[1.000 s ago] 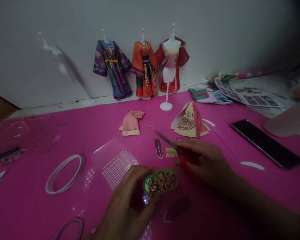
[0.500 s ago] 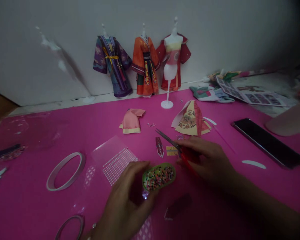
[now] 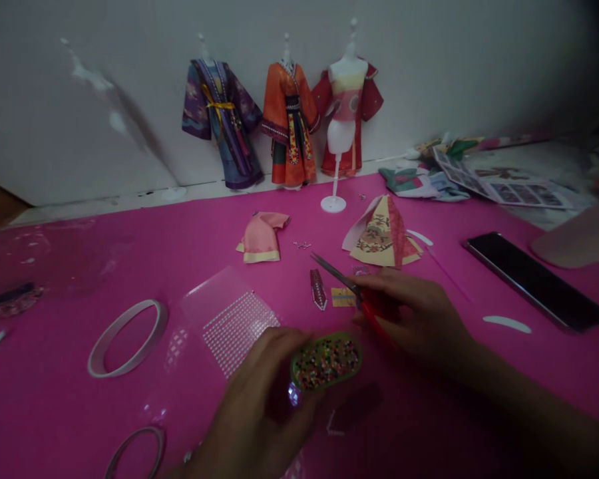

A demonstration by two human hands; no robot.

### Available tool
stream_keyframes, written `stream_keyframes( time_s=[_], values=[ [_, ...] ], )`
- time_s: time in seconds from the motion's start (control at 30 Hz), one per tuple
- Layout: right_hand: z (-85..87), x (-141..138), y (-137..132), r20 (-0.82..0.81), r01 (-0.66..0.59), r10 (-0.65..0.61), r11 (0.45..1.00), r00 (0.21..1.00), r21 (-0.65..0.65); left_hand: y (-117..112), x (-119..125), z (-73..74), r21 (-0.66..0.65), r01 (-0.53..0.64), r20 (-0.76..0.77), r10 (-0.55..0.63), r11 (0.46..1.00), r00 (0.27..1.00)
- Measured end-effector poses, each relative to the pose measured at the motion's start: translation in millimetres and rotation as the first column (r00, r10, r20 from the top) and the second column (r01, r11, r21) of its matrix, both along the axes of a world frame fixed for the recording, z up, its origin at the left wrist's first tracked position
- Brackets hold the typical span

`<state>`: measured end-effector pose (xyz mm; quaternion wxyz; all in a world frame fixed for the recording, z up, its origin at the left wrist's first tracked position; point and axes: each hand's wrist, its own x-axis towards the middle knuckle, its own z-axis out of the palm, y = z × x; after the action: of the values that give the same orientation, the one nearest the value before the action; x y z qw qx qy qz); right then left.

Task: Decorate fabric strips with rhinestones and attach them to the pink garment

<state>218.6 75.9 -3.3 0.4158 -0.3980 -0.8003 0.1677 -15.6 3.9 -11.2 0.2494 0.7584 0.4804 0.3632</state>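
Between the thumb and fingers of my left hand (image 3: pixel 259 392) is a small green oval case (image 3: pixel 327 361) with many tiny coloured beads on its face. My right hand (image 3: pixel 419 316) is closed round red-handled scissors (image 3: pixel 337 273), blades pointing up and left. Close to the blades lie a dark red pointed strip with white beading (image 3: pixel 318 289) and a yellow piece (image 3: pixel 343 297). A sheet of stick-on pearls (image 3: pixel 239 329) is partly hidden by my left hand. A short bent string of pearls (image 3: pixel 333 426) lies below the case.
Farther back are a pink doll top (image 3: pixel 263 237) and a patterned doll skirt (image 3: pixel 379 234). Doll mannequins, several in robes (image 3: pixel 222 126), stand along the wall. At right lies a phone (image 3: pixel 536 279); at left, a tape ring (image 3: pixel 128 339) and clear plastic (image 3: pixel 50 256).
My left hand has moved the green case slightly to the right and tilted it. The scissors stay in my right hand, nearly still. The view has shifted slightly.
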Motion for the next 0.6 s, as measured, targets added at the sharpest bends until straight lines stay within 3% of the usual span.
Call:
stream_keyframes(
  time_s=[0.4, 0.6],
  values=[
    [3.9, 4.9, 0.0, 0.073, -0.028, 0.031, 0.999, 0.997, -0.039, 3.9, -0.7, -9.1, -0.161, 0.010, -0.042, -0.017, 0.987, 0.999],
    [18.2, 3.4, -6.2, 0.188, -0.095, 0.082, 0.994, 0.979, 0.062, 5.0, -0.5, -12.0, -0.132, 0.012, -0.058, -0.020, 0.991, 0.998]
  ],
)
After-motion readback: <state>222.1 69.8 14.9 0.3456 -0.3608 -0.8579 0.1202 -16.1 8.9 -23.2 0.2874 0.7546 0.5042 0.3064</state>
